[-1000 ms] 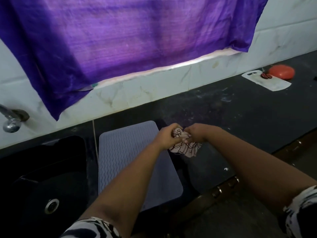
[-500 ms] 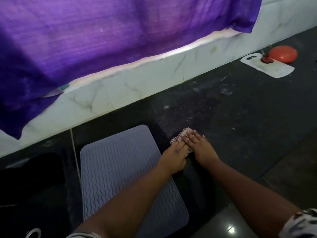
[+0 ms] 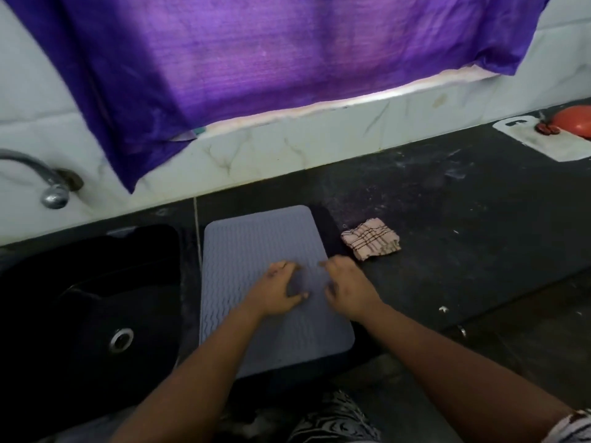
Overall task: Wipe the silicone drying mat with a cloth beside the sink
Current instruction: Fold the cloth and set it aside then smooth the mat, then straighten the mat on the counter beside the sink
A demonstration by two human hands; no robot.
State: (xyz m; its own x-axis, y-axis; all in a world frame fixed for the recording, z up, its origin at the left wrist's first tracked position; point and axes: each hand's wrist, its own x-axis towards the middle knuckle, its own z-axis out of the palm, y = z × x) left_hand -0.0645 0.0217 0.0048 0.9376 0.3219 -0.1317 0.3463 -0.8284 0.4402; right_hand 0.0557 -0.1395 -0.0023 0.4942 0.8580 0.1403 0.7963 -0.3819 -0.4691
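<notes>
A grey-lilac silicone drying mat (image 3: 243, 247) with a wavy ribbed surface lies on the black counter just right of the sink. A folded checked cloth (image 3: 371, 239) in pink and brown lies alone on the counter, just off the mat's far right corner. My left hand (image 3: 276, 290) is over the middle of the mat, fingers loosely spread, holding nothing. My right hand (image 3: 347, 289) is at the mat's right edge, fingers loosely curled and blurred, also holding nothing. Both hands are apart from the cloth.
A black sink (image 3: 92, 302) with a metal drain is left of the mat, and a tap (image 3: 48, 183) juts from the tiled wall. A purple curtain (image 3: 271, 59) hangs above. A white cutting board (image 3: 543, 139) and a red object (image 3: 575, 121) are at the far right.
Both hands let go of the cloth, which now lies folded on the counter. They moved back towards me and onto the mat.
</notes>
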